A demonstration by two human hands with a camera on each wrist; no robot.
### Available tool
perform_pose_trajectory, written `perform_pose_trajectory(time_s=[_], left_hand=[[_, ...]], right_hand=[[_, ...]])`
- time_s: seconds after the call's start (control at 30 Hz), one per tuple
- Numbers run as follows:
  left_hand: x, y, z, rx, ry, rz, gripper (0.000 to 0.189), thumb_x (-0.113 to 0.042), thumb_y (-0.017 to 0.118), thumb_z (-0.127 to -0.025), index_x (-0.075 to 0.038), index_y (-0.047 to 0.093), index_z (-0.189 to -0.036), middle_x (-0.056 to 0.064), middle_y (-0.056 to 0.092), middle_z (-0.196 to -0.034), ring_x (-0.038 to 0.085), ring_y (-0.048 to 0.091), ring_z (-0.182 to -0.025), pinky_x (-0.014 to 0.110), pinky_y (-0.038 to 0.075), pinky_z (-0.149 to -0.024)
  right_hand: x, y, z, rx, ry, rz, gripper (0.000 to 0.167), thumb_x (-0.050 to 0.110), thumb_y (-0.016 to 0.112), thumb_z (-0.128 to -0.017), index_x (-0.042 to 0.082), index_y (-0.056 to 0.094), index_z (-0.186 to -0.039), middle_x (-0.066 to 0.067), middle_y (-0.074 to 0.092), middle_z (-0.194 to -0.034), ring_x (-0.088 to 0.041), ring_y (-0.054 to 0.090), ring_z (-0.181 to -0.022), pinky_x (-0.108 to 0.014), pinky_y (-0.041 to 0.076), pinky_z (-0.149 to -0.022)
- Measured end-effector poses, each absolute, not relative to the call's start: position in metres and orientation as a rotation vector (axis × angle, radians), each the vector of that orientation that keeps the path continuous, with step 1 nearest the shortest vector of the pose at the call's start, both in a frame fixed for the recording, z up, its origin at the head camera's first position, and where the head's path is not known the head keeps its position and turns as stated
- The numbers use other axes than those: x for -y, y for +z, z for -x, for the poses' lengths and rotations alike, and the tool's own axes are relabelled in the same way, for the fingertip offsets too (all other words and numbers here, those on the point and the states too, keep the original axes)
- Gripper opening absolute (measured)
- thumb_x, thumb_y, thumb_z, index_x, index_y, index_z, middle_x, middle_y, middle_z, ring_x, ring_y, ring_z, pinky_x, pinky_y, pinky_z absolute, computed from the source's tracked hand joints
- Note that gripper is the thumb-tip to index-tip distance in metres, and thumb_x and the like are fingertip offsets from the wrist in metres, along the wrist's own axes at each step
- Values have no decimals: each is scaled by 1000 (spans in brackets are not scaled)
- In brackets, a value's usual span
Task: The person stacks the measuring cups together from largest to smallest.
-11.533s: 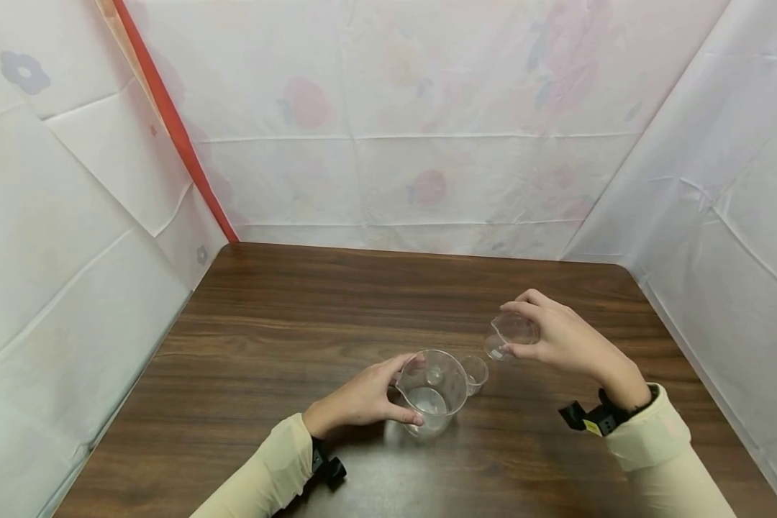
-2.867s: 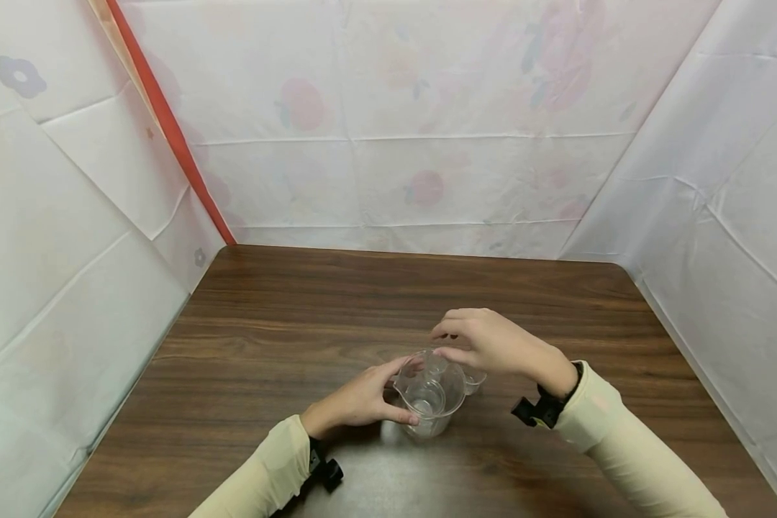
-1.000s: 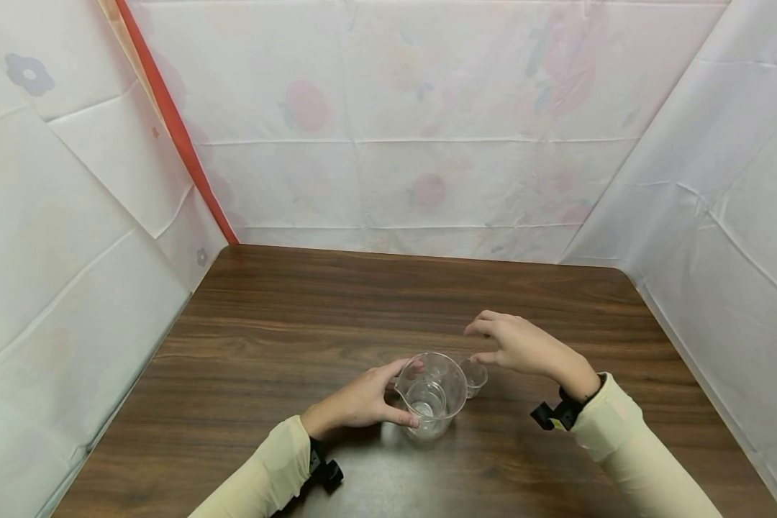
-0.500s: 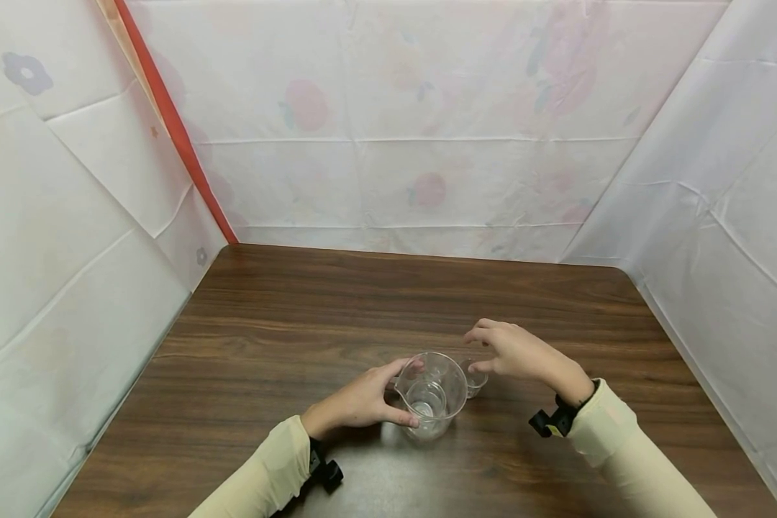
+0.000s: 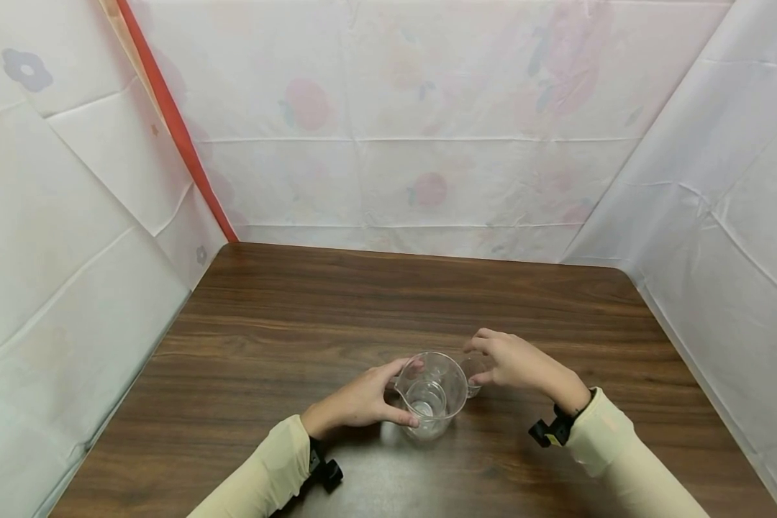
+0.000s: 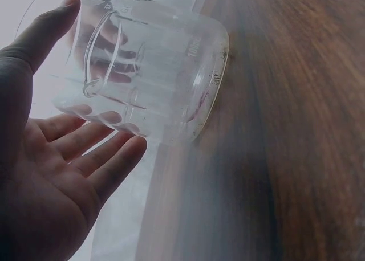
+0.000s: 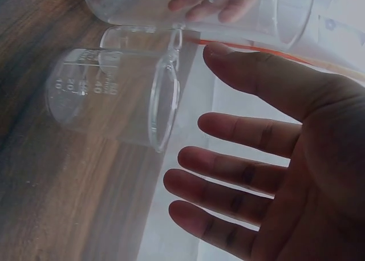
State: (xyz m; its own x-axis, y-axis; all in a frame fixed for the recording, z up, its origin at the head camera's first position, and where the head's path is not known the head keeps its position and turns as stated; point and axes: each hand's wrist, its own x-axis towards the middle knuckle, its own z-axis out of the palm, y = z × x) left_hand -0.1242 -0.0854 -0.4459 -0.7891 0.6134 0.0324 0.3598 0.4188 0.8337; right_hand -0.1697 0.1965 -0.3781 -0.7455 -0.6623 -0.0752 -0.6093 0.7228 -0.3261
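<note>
My left hand (image 5: 359,397) grips a large clear glass beaker (image 5: 452,404) that stands upright on the table, thumb on the near side and fingers round the far side. A smaller glass beaker (image 5: 425,394) sits inside it. Just right of the large beaker stands a small graduated beaker (image 7: 105,110). My right hand (image 5: 521,363) hovers over that one, thumb and fingers spread at its rim, holding nothing. In the right wrist view a gap shows between the fingertips and the glass. Beyond the graduated beaker is another tiny beaker (image 7: 134,37).
The dark wood table (image 5: 285,302) is bounded by white patterned sheets (image 5: 388,180) at the back and both sides. A red strip (image 5: 175,122) runs down the back left corner. Each wrist wears a black camera.
Earlier my right hand held a beaker at the right; that beaker now sits inside the large one. Since then my right hand has drawn back and lowered to the small beaker. My left hand stays put.
</note>
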Motion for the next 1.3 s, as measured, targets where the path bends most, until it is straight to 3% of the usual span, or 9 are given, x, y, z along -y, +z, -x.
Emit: perform_pose_trajectory(time_s=[0.3, 0.63, 0.93, 1.3], left_hand=[[86, -445, 124, -2389, 1320, -847, 87, -43, 82, -76, -16, 40, -147, -3, 52, -145, 21, 59, -123, 40, 45, -106], [87, -444, 124, -2378, 1328, -848, 87, -42, 82, -76, -15, 40, -147, -1, 52, -145, 23, 58, -123, 45, 45, -106], [87, -444, 123, -2353, 1333, -824, 90, -41, 81, -77, -16, 35, -150, -3, 50, -147, 23, 60, -121, 32, 47, -103], [86, -444, 123, -2351, 1338, -822, 89, -40, 82, -77, -16, 35, -150, -3, 50, -147, 22, 60, -121, 33, 47, -103]], right_hand=[[-195, -387, 168, -2737, -390, 1047, 47, 31, 83, -76, 9, 67, -114, -4, 60, -100, -7, 48, -69, -22, 41, -59], [-193, -391, 165, -2722, -404, 1010, 50, 27, 83, -76, 10, 65, -120, -7, 61, -104, -16, 59, -79, -26, 47, -63], [-192, -395, 165, -2739, -428, 1047, 50, 23, 84, -74, 9, 66, -119, -5, 60, -99, -15, 58, -77, -24, 46, -62], [-191, -398, 163, -2751, -421, 1027, 49, 20, 83, -73, 10, 66, -118, -5, 61, -100, -17, 60, -80, -26, 48, -64]])
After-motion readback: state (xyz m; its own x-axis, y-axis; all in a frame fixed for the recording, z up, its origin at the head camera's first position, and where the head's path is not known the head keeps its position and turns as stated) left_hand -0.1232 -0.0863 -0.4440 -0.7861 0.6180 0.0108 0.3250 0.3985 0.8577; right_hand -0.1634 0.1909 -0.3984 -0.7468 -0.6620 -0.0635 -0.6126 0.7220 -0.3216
